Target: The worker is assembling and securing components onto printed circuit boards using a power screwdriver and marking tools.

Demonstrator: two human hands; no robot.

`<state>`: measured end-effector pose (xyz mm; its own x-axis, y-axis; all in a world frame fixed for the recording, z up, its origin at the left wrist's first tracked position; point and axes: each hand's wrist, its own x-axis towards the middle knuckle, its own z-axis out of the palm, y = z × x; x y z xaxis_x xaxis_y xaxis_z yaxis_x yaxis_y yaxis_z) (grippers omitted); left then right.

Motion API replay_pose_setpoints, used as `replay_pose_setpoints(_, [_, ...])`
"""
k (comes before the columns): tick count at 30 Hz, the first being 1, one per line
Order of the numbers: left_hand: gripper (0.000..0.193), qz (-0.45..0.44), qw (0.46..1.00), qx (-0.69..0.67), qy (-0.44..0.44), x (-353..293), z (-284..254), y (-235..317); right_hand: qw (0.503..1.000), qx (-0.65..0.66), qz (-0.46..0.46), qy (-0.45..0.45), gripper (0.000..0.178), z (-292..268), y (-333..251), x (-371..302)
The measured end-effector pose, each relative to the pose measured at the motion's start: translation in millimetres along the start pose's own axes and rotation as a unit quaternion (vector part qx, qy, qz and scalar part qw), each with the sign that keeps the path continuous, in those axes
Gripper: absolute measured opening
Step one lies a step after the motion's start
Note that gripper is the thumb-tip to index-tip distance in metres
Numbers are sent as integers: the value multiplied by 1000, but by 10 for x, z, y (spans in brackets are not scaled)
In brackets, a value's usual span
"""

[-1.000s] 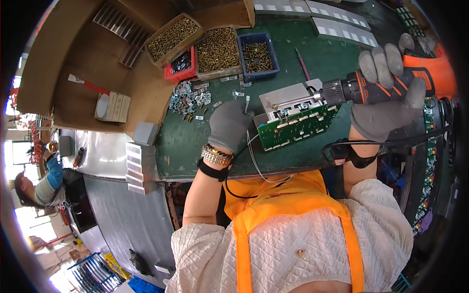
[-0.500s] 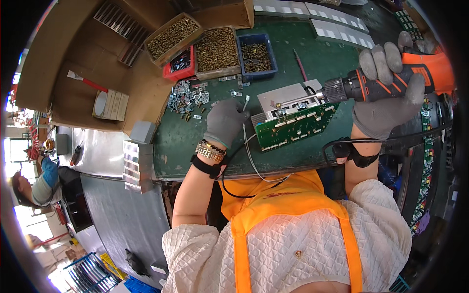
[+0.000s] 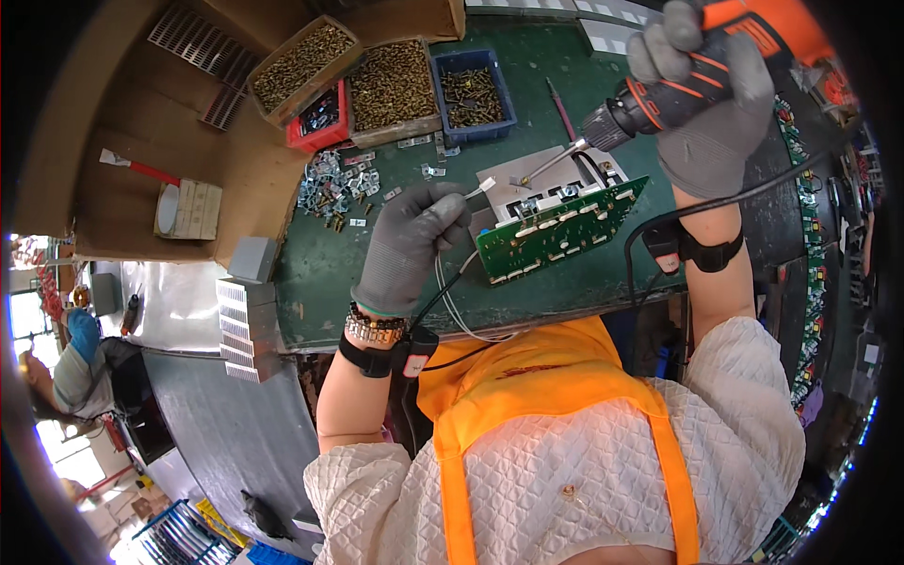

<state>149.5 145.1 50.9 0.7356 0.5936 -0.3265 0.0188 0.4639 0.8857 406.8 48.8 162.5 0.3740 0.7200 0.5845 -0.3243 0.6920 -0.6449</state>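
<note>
Beyond the circuit board [image 3: 584, 231], steady the bit [image 3: 556, 162] of the drill [image 3: 702, 89] gripped in right fingers [image 3: 667, 58] (holding the white-tipped cable [image 3: 487, 185], pinched in left fingers [image 3: 444, 213], clear).

Some parts near both hands are not fully seen

The rear end of the orange-and-black drill [image 3: 697, 89] is cut off by the top edge, and its grip is covered by the right hand [image 3: 718, 132]. Below the white connector [image 3: 488, 185], its cable is hidden inside the fingers of the left hand [image 3: 411, 235]. The green circuit board [image 3: 565, 231] covers the lower part of the silver plate [image 3: 508, 168]. What sits at the bit's tip is too small to tell. A co-worker [image 3: 80, 377] at far left is unclear.
</note>
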Motion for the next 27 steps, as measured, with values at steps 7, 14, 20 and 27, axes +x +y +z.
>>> replay_pose_setpoints(7, [16, 45, 985, 165, -2, 45, 150, 1, 994, -53, 77, 59, 39, -22, 147, 77])
replay_pose_setpoints(14, [14, 378, 798, 469, 18, 145, 102, -3, 992, -72, 76, 70, 41, 126, 173, 207])
replay_pose_setpoints(20, [22, 465, 731, 499, 2, 212, 99, 12, 990, -54, 120, 55, 39, 159, 249, 325])
replay_pose_setpoints(27, [22, 473, 740, 479, 8, 205, 72, -40, 967, -75, 238, 52, 34, 381, 331, 502])
